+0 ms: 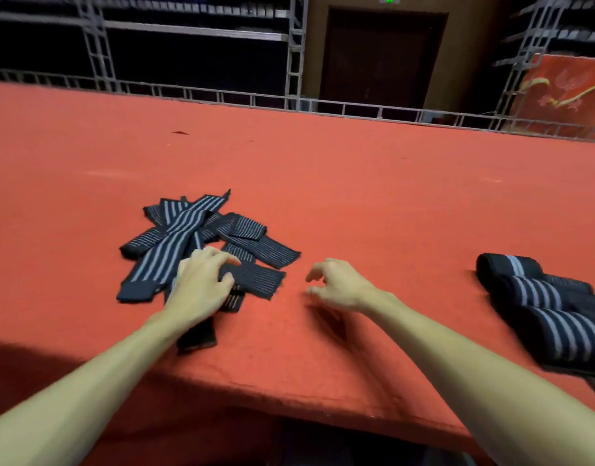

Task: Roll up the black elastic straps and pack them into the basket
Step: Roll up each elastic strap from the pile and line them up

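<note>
A person's left hand (202, 280) curls fingers and thumb onto the nearest strap (259, 280) at the front of a heap of flat black elastic straps (188, 227) on the red worktop (356, 196). The right hand (339, 284) hovers just beside it, fingers loosely bent and holding nothing. Several rolled straps (538, 297) lie well apart at the worktop's right edge; no basket is in view. The step in hand appears to be picking a strap for rolling. The next move likely calls for drawing it free of the overlapping heap, laying it flat, and bringing the right hand in to start a tight roll from one end.
</note>
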### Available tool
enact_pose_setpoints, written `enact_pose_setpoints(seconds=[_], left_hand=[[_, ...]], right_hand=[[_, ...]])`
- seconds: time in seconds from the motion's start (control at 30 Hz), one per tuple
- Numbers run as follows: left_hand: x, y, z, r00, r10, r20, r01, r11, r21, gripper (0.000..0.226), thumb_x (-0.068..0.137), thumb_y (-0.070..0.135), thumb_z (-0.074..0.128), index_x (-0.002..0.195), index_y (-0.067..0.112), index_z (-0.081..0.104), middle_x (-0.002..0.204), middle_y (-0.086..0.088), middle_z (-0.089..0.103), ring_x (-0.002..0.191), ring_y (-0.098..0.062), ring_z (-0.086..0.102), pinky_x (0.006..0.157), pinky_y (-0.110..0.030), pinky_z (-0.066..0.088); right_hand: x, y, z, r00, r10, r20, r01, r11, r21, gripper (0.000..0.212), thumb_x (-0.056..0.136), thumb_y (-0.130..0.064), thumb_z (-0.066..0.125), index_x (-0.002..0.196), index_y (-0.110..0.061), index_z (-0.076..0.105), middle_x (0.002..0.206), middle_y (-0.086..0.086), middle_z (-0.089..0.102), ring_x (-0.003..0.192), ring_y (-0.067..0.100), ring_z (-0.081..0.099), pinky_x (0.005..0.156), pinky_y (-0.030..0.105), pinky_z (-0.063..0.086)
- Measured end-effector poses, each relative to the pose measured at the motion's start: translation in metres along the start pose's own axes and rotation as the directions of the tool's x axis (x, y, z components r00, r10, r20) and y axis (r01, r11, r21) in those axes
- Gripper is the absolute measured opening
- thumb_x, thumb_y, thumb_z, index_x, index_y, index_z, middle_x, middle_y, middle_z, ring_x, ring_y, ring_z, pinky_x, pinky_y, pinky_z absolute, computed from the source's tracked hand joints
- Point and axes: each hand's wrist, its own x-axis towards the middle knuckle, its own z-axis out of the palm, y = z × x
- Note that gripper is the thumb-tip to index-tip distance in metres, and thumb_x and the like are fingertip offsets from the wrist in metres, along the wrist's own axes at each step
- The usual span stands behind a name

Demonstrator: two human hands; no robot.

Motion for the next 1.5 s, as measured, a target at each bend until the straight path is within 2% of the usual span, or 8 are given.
enact_pose_setpoints(seconds=[0.17,0.33,0.6,0.7,0.83,1.1,1.27,1.5], left_hand=[[-0.007,-0.033,0.022,0.982,-0.19,-0.009,0.191,0.981,0.038,0.025,0.091,0.03,0.052,0.113,0.025,0.063,0.114,0.001,0.052,0.116,-0.02,0.042,0.1,-0.037,0.027],[-0.006,-0.038,0.027,0.991,-0.13,-0.042,0.132,0.99,0.047,0.024,0.091,0.033,0.05,0.111,0.028,0.063,0.109,0.006,0.05,0.112,-0.015,0.042,0.098,-0.033,0.027],[-0.013,-0.021,0.03,0.981,0.187,-0.053,-0.177,0.971,0.16,0.033,0.087,0.028,0.053,0.118,0.02,0.058,0.108,0.003,0.053,0.104,-0.018,0.052,0.095,-0.034,0.037],[-0.012,-0.004,0.033,0.971,0.236,-0.026,-0.229,0.961,0.155,0.043,0.086,0.028,0.058,0.128,0.018,0.052,0.115,0.001,0.052,0.109,-0.019,0.05,0.099,-0.035,0.036],[-0.006,0.026,0.034,0.959,0.283,0.004,-0.28,0.947,0.157,0.041,0.082,0.014,0.064,0.122,0.016,0.054,0.112,-0.002,0.052,0.105,-0.024,0.052,0.091,-0.04,0.044],[-0.015,0.115,0.06,0.931,0.365,-0.005,-0.364,0.93,0.055,0.022,0.082,0.006,0.058,0.1,0.016,0.066,0.094,-0.006,0.061,0.093,-0.03,0.062,0.069,-0.043,0.052],[-0.022,0.178,0.075,0.859,0.511,-0.015,-0.51,0.854,-0.106,0.022,0.078,0.013,0.059,0.094,0.019,0.071,0.083,-0.003,0.065,0.076,-0.03,0.067,0.057,-0.04,0.054],[-0.042,0.225,0.093,0.738,0.603,0.301,-0.532,0.796,-0.29,0.028,0.09,0.041,0.056,0.116,0.031,0.062,0.109,0.012,0.066,0.099,-0.007,0.06,0.087,-0.03,0.048]], right_hand=[[0.042,-0.032,0.033,1.0,-0.006,-0.03,0.009,0.995,0.098,0.031,0.088,-0.032,0.062,0.108,-0.009,0.065,0.111,0.011,0.067,0.106,0.029,0.06,0.089,0.035,0.046],[0.072,-0.049,0.057,0.978,0.2,-0.065,-0.189,0.971,0.146,0.051,0.079,-0.054,0.066,0.116,-0.019,0.06,0.12,0.007,0.058,0.118,0.03,0.051,0.095,0.038,0.041],[0.06,-0.042,0.039,0.956,0.248,-0.16,-0.145,0.867,0.478,0.016,0.086,-0.025,0.067,0.083,-0.018,0.053,0.086,-0.001,0.061,0.083,0.017,0.055,0.061,0.027,0.031],[0.047,-0.027,0.024,0.943,0.282,-0.175,-0.135,0.807,0.575,0.019,0.082,-0.018,0.071,0.079,-0.02,0.053,0.086,0.002,0.064,0.084,0.023,0.061,0.068,0.029,0.047],[0.018,0.002,-0.002,0.924,0.37,-0.095,-0.181,0.643,0.745,0.016,0.088,-0.002,0.06,0.097,-0.012,0.051,0.08,0.008,0.06,0.051,0.023,0.06,0.043,0.032,0.049],[-0.069,0.058,-0.047,0.833,0.514,-0.204,-0.233,0.661,0.713,0.032,0.082,0.004,0.047,0.11,-0.012,0.048,0.063,0.009,0.053,0.033,0.014,0.045,0.036,0.023,0.036],[-0.117,0.103,-0.069,0.736,0.586,-0.339,-0.339,0.752,0.565,0.034,0.08,-0.006,0.044,0.112,-0.013,0.051,0.087,0.017,0.065,0.057,0.025,0.059,0.051,0.03,0.05],[-0.149,0.135,-0.07,0.745,0.587,-0.318,-0.548,0.809,0.211,0.031,0.078,-0.016,0.053,0.109,-0.014,0.056,0.11,0.013,0.065,0.104,0.032,0.059,0.083,0.037,0.049]])
